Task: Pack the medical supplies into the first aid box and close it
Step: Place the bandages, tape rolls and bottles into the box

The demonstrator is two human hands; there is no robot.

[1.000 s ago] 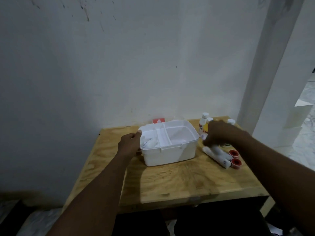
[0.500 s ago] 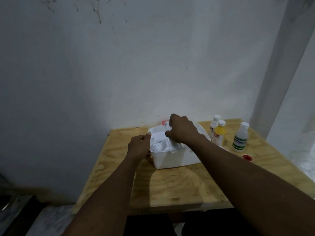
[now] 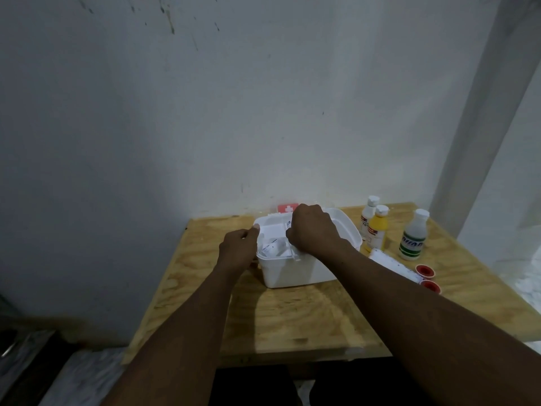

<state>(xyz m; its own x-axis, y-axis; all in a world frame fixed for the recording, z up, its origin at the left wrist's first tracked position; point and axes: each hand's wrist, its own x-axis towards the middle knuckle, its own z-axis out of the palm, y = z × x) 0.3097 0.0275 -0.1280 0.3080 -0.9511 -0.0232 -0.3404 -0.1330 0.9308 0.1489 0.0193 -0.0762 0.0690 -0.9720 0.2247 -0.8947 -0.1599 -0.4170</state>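
The white first aid box (image 3: 295,272) stands open on the wooden table (image 3: 292,323), its red-cross lid (image 3: 287,208) upright behind it. My left hand (image 3: 238,247) grips the box's left rim. My right hand (image 3: 313,231) hovers over the middle of the box with its fingers curled downward; anything under them is hidden. A small white item (image 3: 272,247) lies in the left compartment. To the right of the box stand a white bottle (image 3: 369,213), a yellow bottle (image 3: 377,232) and a green-labelled bottle (image 3: 413,238). A white bandage roll (image 3: 392,263) and two red tape rolls (image 3: 426,271) lie in front of them.
The table stands against a white wall (image 3: 234,112). A white pillar (image 3: 480,112) rises at the right behind the bottles. Bare wood lies in front of the box up to the table's near edge.
My right hand has left the supplies at the right and moved left over the open box. My left hand has stayed on the box's left rim. The camera view has shifted.
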